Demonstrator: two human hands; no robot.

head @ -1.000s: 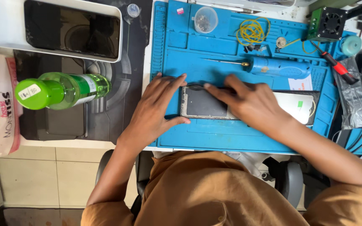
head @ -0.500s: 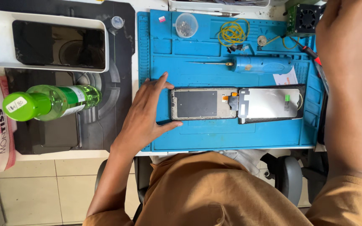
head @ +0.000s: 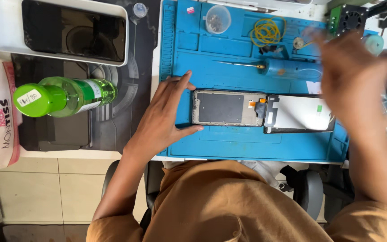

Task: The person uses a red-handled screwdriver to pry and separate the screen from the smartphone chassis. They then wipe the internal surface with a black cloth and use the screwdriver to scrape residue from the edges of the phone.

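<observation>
Phone frame (head: 228,108) between left hand (head: 164,117) thumb and forefinger.

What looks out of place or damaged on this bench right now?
The phone on the blue mat lies opened: its screen panel is folded out beside the frame, joined only at the middle edge. The green bottle lies on its side. The left hand steadies the frame; the right hand is blurred above.

Bright even light, soft shadows, right hand (head: 350,76) motion-blurred, rest in sharp focus
</observation>
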